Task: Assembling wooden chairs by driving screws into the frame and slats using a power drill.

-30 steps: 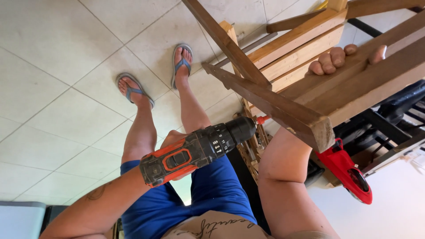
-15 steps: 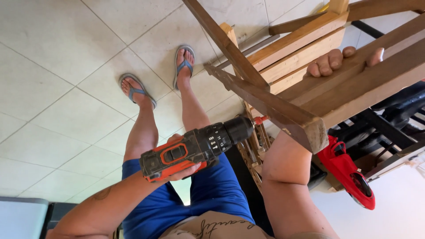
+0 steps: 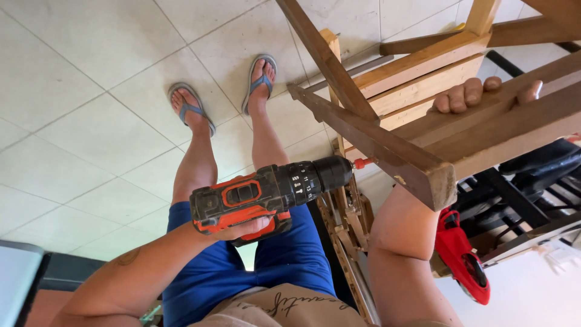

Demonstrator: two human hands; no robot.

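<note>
- Above a pale tiled floor, seen from the head camera, the person stands in blue shorts and grey-blue flip-flops, feet set slightly apart on the tiles.
- Left hand is clenched around the grip of an orange and black drill; the fingers wrap the handle from below, and the forearm comes in from the lower left corner of the view.
- Drill lies nearly level, chuck pointing right, over the person's thighs. Its red-tipped bit touches the side of a dark wooden rail.
- That rail belongs to a wooden frame that fills the upper right of the view, made of pale and dark slats crossing at angles; it hangs tilted above the floor rather than resting flat on it.
- Right hand grips the frame from behind, fingers curled over the top edge of a dark slat, the thumb hidden behind the wood. The right forearm rises from the bottom edge of the view up to the frame.
- Just under the frame's cut rail end, beside the right forearm, sits a red tool, partly hidden; I cannot tell its kind.
- Behind it, at the right edge, dark bars of a black rack show.
- At the lower left corner a pale panel cuts into view.
</note>
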